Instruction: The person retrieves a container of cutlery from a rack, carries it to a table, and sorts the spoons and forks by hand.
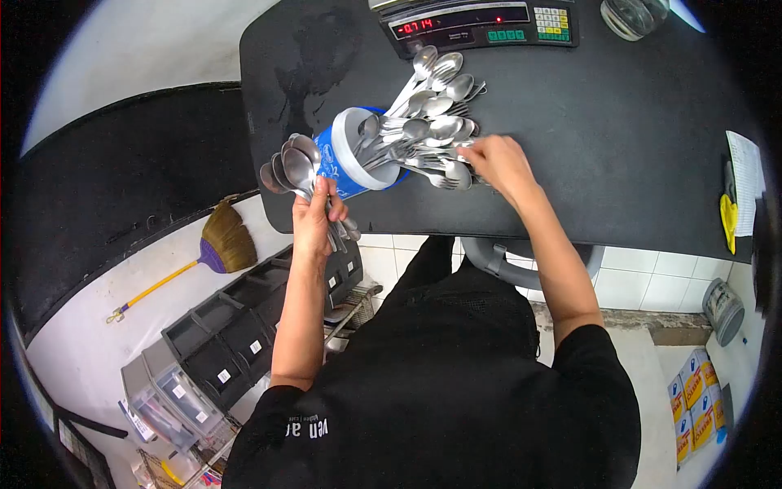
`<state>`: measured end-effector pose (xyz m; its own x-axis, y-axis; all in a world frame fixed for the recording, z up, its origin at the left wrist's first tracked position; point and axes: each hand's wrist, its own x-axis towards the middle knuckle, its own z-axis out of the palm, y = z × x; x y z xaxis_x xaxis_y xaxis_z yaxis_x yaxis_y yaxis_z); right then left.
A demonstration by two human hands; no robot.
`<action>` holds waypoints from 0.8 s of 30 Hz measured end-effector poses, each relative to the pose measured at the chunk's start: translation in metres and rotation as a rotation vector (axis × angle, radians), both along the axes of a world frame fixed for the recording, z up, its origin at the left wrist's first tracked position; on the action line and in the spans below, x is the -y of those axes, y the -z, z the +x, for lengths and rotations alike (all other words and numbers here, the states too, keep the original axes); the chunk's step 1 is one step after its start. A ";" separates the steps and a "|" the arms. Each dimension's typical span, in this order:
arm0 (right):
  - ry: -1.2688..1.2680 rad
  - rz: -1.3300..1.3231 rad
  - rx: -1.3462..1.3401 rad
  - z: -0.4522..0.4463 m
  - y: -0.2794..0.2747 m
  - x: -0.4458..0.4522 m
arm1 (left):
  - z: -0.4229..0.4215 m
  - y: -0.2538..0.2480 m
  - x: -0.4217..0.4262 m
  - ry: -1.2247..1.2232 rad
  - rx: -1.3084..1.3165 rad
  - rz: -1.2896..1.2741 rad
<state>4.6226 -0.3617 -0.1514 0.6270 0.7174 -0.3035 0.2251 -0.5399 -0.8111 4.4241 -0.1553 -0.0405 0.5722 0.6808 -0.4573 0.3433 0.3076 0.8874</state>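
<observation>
A bunch of metal spoons is held in my left hand, bowls upward, just left of a blue and white tub. The tub lies tipped on its side on the black table, its mouth facing right. Spoons and forks spill from it in a pile. My right hand is at the pile's right edge, its fingers pinched at the cutlery; exactly what they grip is too small to make out.
A digital scale stands at the back of the black table, near a glass jar. At the right edge lie a paper sheet and a yellow-handled tool. A broom and dark bins are at the left.
</observation>
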 end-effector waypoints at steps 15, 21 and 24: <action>-0.279 0.242 0.239 -0.005 -0.005 -0.033 | 0.024 0.032 -0.011 -0.078 -0.130 0.236; -0.616 0.503 0.559 -0.031 0.035 -0.177 | 0.019 0.043 -0.018 -0.119 -0.120 0.220; -0.717 0.364 0.654 -0.065 0.052 -0.217 | 0.022 0.038 -0.015 -0.131 -0.153 0.207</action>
<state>4.5571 -0.1443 -0.2039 -0.0190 0.9674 0.2527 0.8520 0.1479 -0.5021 4.4459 -0.1403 -0.0790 0.4082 0.8324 -0.3748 0.4473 0.1755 0.8770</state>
